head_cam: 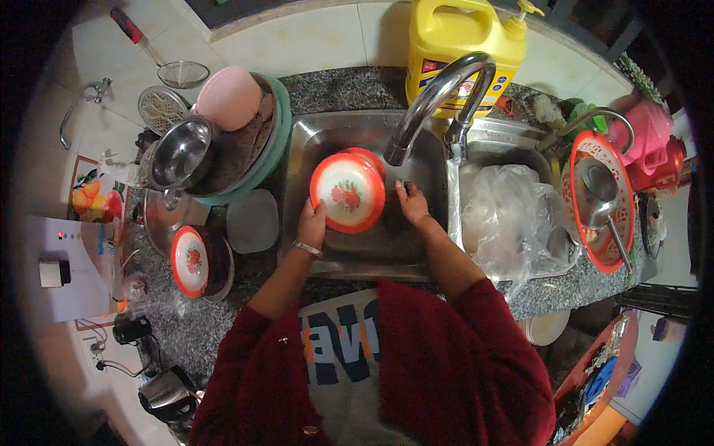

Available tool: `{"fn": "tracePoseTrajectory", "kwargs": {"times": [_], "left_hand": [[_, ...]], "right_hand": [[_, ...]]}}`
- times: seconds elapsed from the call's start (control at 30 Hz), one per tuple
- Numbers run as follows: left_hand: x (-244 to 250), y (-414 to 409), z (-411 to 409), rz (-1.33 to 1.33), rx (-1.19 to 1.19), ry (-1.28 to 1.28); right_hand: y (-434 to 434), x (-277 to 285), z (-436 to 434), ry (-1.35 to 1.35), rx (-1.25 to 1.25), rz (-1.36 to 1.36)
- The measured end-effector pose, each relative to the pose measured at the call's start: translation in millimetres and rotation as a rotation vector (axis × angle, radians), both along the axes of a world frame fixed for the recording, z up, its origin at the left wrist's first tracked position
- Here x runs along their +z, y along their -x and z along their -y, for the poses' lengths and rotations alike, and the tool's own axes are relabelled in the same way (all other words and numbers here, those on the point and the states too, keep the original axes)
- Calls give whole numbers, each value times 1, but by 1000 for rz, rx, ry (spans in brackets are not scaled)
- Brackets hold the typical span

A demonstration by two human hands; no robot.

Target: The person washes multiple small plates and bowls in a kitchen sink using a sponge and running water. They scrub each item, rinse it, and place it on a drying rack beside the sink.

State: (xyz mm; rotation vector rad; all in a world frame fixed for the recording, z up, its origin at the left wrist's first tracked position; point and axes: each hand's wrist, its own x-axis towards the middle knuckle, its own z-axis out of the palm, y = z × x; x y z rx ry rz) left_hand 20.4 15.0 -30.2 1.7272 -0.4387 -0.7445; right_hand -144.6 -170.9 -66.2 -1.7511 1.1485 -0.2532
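My left hand [312,223], with a bracelet at the wrist, grips the lower left rim of an enamel plate [348,192] with an orange-red rim and a red flower print. Another red-rimmed dish [368,158] shows partly behind that plate. Both are over the left basin of the steel sink [413,245]. To the right of the plate, my right hand [411,202] is apart from it, fingers spread and holding nothing. Above my right hand arches the spout of a chrome faucet [435,89]. Whether water runs from it, I cannot tell.
A clear plastic bag [507,217] fills much of the right basin. Behind the faucet stands a yellow jug [452,33] with a pump. Left are stacked basins [279,134], a steel bowl [181,153] and a flowered enamel dish [192,261]. A red-rimmed basin [585,245] holding a ladle [619,245] is at right.
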Motion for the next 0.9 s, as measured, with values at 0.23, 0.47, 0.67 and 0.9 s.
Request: {"fn": "tracePoseTrajectory", "kwargs": {"times": [0.23,0.47,0.67,0.9], "left_hand": [[49,10,3,-318,42,-19],[3,0,-8,105,-109,-48],[58,34,15,211,-348,-28],[57,17,11,105,-372,8]], "right_hand": [[2,-71,-37,308,486,-540],[-6,-10,-37,-281,393,257],[-44,38,-6,-379,-104,763],[-54,99,-44,-172,473,804]]}}
